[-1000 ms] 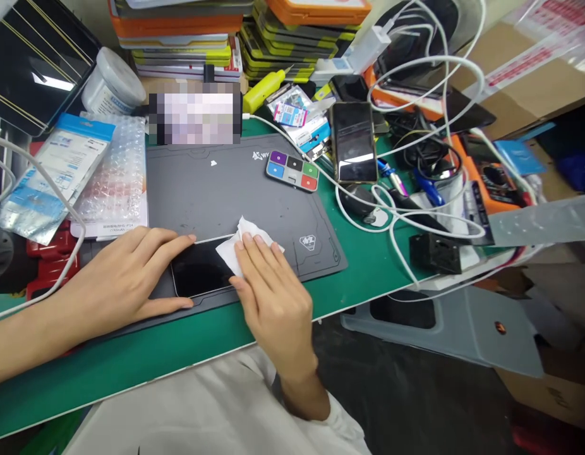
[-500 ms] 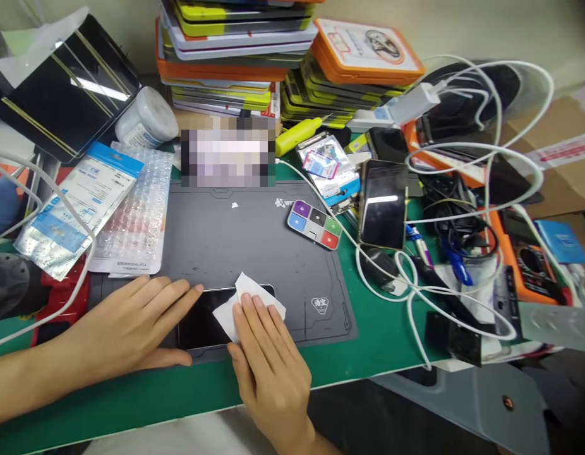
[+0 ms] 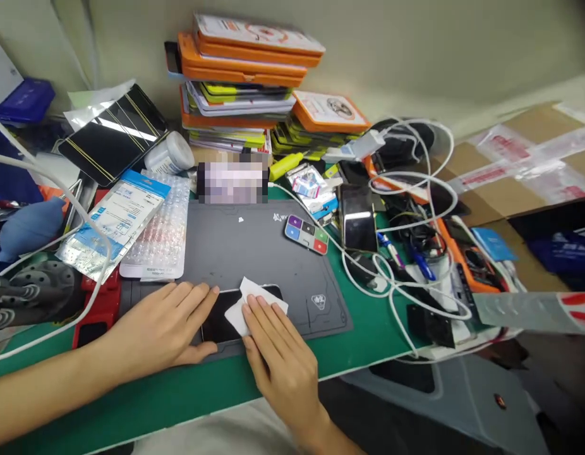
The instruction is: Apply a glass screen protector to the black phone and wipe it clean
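A smartphone with a black screen lies flat on the grey work mat, near the table's front edge. My left hand braces its left end, fingers along the far edge and thumb by the near edge. Over the right part of the screen lies a folded white wipe. My right hand presses this wipe down with its fingers held together and stretched forward. Part of the wipe and the phone's right end are hidden under that hand.
Behind the mat stand stacked orange and yellow cases. A colourful keypad-like block lies on the mat. Looped white cables and another phone are on the right. Bubble wrap and a silver packet lie left.
The camera view has shifted upward, showing more of the wall and the case stack. Both hands keep their places at the phone, and the wipe stays under my right fingers.
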The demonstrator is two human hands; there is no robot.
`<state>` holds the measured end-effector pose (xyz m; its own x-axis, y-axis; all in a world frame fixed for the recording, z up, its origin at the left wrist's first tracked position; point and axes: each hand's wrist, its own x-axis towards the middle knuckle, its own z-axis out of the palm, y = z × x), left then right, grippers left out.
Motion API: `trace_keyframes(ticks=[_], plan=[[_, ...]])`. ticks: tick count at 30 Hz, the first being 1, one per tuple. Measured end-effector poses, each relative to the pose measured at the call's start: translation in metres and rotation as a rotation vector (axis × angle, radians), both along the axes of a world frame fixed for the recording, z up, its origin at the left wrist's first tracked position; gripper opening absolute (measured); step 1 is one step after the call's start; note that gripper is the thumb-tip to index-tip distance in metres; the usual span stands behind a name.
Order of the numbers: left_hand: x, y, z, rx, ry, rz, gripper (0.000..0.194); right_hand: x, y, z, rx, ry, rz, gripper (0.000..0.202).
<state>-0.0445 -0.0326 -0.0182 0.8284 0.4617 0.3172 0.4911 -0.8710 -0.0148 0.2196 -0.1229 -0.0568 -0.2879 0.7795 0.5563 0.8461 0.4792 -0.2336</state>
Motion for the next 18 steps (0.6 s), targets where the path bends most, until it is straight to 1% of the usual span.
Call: trace_keyframes(ticks=[4, 8, 11, 16, 18], plan=[[-0.002, 0.003, 0.008, -0.045, 0.012, -0.032, 0.063, -0.003, -0.001, -0.001, -0.008, 0.027, -0.040, 0.077], [0.002, 0.004, 0.015, -0.010, 0.052, -0.047, 0.059, -0.002, -0.004, -0.003, -0.006, 0.080, -0.096, 0.067], [0.003, 0.003, 0.017, 0.059, 0.102, -0.053, 0.056, -0.001, -0.006, -0.006, 0.020, 0.125, -0.155, 0.063], [0.003, 0.002, 0.018, 0.034, 0.098, -0.048, 0.060, -0.001, -0.009, -0.010, 0.020, 0.174, -0.243, 0.063], [0.003, 0.004, 0.018, 0.086, 0.110, -0.057, 0.055, -0.001, -0.008, -0.010, 0.033, 0.188, -0.256, 0.061]])
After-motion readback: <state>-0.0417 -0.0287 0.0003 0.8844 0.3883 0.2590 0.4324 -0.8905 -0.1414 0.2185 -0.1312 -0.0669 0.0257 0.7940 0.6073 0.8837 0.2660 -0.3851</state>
